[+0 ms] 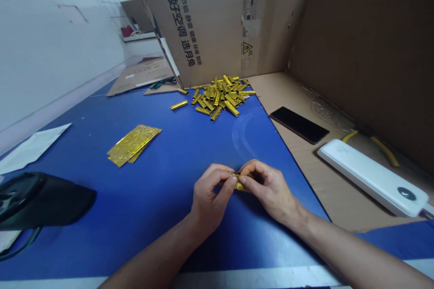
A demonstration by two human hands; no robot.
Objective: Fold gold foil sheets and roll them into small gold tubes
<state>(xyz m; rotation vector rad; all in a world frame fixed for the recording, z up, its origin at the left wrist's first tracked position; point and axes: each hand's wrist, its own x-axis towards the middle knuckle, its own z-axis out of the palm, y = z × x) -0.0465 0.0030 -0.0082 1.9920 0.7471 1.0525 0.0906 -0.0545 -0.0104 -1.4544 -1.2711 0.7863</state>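
Observation:
My left hand (209, 198) and my right hand (269, 192) meet over the blue table top (176, 189), fingers pinched together on one small piece of gold foil (239, 185). Most of that foil is hidden by my fingertips. A flat stack of gold foil sheets (133, 143) lies to the left of my hands. Farther back rests a heap of several rolled gold foil tubes (221, 95), with a few stray tubes (179, 105) beside it.
A large cardboard box (217, 18) stands behind the heap. On brown cardboard at the right lie a black phone (299, 124) and a white power bank (371, 176) with a yellow cable (383, 146). A black object (37, 198) and white paper (32, 148) sit at the left.

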